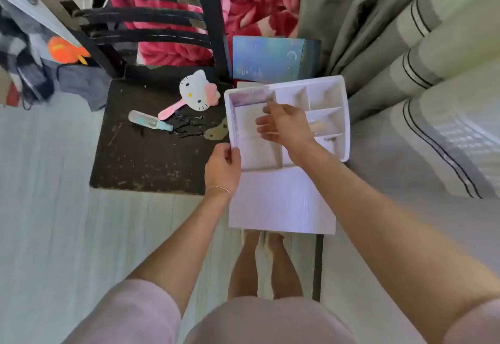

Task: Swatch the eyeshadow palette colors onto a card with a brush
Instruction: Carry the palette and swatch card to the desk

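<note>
A white organizer tray (343, 116) with several compartments sits on a white box (281, 203). My left hand (222, 167) pinches the tray's near-left rim between thumb and fingers. Over the tray's middle, my right hand (284, 123) hovers with its fingers spread and loosely bent, and nothing shows in them; motion blur hides the fingertips. A pale lilac flat item (249, 97) lies in the back-left compartment. Some beige stick-like items (320, 127) lie in a right compartment, partly hidden by my hand. I cannot make out a palette, card or brush.
A worn dark chair (151, 159) stands to the left, carrying a cat-face hand mirror (196, 94), a clear tube with a teal end (148, 121) and black hairpins (189, 127). A blue box (267, 59) leans behind the tray. Striped curtains (419, 45) hang at the right.
</note>
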Demonstrator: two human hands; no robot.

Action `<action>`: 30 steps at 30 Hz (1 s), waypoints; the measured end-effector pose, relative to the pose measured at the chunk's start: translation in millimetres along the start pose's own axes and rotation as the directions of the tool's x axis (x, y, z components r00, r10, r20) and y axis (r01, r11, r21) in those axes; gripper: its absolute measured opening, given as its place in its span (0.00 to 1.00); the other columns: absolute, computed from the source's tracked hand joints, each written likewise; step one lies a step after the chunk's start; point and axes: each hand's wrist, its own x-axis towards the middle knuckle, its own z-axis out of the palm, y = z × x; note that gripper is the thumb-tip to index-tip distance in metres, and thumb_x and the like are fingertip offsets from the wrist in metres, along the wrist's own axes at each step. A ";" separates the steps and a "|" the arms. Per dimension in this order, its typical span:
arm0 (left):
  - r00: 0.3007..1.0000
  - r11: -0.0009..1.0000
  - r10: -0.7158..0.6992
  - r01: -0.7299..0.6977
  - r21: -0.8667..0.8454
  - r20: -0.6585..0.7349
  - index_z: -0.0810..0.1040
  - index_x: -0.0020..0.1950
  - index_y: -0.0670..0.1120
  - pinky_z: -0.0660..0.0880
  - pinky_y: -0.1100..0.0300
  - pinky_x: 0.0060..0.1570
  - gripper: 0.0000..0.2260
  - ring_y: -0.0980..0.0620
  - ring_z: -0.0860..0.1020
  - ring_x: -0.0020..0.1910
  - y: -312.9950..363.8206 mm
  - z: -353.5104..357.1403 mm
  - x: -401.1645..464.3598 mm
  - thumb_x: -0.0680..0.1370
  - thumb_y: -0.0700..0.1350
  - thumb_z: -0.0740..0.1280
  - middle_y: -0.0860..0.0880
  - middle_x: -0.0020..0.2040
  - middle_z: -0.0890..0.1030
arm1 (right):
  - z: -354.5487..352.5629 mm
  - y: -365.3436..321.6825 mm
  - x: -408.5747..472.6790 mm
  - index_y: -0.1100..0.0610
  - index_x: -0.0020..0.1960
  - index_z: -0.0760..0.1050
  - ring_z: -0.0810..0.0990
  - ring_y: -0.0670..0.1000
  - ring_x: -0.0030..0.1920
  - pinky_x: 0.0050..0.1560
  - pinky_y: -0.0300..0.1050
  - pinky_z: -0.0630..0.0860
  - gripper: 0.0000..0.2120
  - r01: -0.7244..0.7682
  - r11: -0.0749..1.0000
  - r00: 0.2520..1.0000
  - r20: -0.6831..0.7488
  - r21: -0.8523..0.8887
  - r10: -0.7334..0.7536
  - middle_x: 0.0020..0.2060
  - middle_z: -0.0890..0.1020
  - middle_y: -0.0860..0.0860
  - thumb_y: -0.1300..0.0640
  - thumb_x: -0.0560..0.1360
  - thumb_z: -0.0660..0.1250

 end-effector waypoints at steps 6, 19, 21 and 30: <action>0.996 0.999 -0.043 0.046 0.030 -0.083 0.72 0.48 0.46 0.61 0.65 0.29 0.06 0.57 0.71 0.32 -1.0 12.6 4.5 0.79 0.47 0.58 0.54 0.36 0.74 | 25.4 -24.4 37.3 0.53 0.50 0.69 0.81 0.50 0.37 0.26 0.36 0.76 0.15 -0.155 0.986 0.985 -0.081 -0.055 0.150 0.39 0.78 0.51 0.42 0.76 0.58; 0.994 0.890 -0.109 0.089 -0.446 -0.019 0.61 0.69 0.53 0.68 0.67 0.48 0.23 0.61 0.71 0.53 14.3 -42.6 -54.3 0.76 0.50 0.64 0.52 0.67 0.66 | -28.4 -0.8 -116.8 0.54 0.44 0.73 0.78 0.50 0.35 0.40 0.42 0.78 0.09 -0.041 0.977 0.995 0.077 -0.209 0.058 0.37 0.80 0.52 0.58 0.79 0.56; 0.997 0.894 0.064 -0.040 -0.446 0.038 0.61 0.69 0.55 0.67 0.70 0.53 0.26 0.63 0.68 0.60 11.0 -65.3 -84.9 0.73 0.52 0.66 0.59 0.66 0.65 | -39.0 0.3 -154.3 0.54 0.43 0.72 0.78 0.49 0.35 0.43 0.44 0.77 0.09 0.047 0.928 0.992 0.128 -0.369 0.000 0.35 0.79 0.50 0.59 0.79 0.56; 0.979 0.911 0.194 -0.155 -0.383 0.065 0.76 0.47 0.53 0.74 0.68 0.45 0.10 0.57 0.79 0.46 13.3 -123.2 -151.5 0.73 0.38 0.68 0.53 0.45 0.81 | -26.1 -14.1 -222.8 0.51 0.44 0.71 0.77 0.43 0.38 0.37 0.33 0.72 0.03 0.249 0.898 0.961 0.210 -0.364 -0.181 0.38 0.79 0.44 0.57 0.75 0.64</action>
